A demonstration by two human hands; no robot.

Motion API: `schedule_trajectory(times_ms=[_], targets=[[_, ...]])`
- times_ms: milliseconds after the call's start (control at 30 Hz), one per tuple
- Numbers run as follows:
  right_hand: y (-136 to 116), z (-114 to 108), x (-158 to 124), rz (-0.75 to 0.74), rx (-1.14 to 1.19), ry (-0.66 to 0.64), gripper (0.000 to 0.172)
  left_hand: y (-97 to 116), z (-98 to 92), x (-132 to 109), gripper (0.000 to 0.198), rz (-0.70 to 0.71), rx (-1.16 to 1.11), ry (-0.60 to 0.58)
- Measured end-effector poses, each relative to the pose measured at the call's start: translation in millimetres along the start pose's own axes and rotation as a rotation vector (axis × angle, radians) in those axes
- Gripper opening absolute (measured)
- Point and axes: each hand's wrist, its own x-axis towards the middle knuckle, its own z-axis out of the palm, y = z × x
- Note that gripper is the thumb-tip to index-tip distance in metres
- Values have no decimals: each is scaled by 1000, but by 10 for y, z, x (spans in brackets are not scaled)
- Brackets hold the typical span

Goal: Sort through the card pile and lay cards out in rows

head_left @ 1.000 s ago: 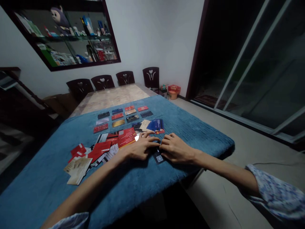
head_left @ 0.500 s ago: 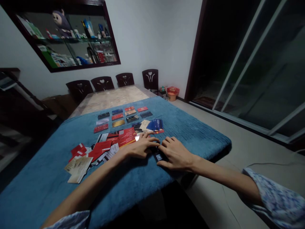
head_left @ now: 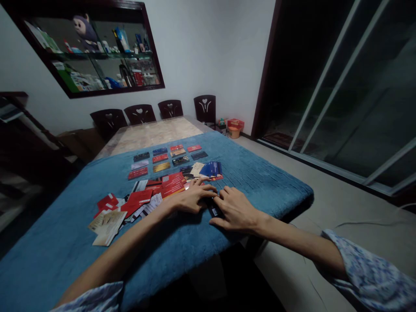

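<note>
Near the front edge of the blue cloth, a black card (head_left: 214, 210) with a small pale patch lies between my hands, partly covered. My right hand (head_left: 238, 209) is closed over its right side, thumb nearest me and fingers curled at the far end. The fingers of my left hand (head_left: 194, 196) bend down to its left and far edge, close against the right fingers. Just left of my left hand spreads a loose pile of red cards and folders (head_left: 138, 203). Beyond it, blue and cream cards (head_left: 211, 169) lie fanned out.
Small cards, such as a gold card (head_left: 161, 167), sit in rows farther back on the blue cloth (head_left: 256, 177). Cream paper sleeves (head_left: 108, 227) lie at left. Dark chairs (head_left: 140, 113) stand behind the table, with an orange bucket (head_left: 234, 132) on the floor.
My right hand has shifted slightly left, and the black card has turned or slid a little between my hands. The pale patch on it looks narrower. My left hand stays nearly in place.
</note>
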Motion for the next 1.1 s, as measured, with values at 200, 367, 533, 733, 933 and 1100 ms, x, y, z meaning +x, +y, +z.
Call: schedule_trajectory(times_ms=[200, 367, 533, 733, 933, 1100], targets=[[-15, -4, 18, -30, -23, 12, 49, -15, 9, 2, 54, 10, -21, 24], [50, 104, -14, -108, -40, 91, 40, -50, 23, -9, 55, 32, -48, 59], [95, 257, -49, -199, -76, 337, 29, -89, 35, -2, 52, 29, -81, 65], [142, 257, -87, -321, -74, 576, 34, -189, 97, 25, 49, 22, -139, 139], [349, 198, -108, -210, -33, 581, 35, -234, 119, 29, 32, -44, -232, 233], [600, 237, -87, -82, 83, 570, 32, -238, 139, 23, 27, -111, -307, 302]])
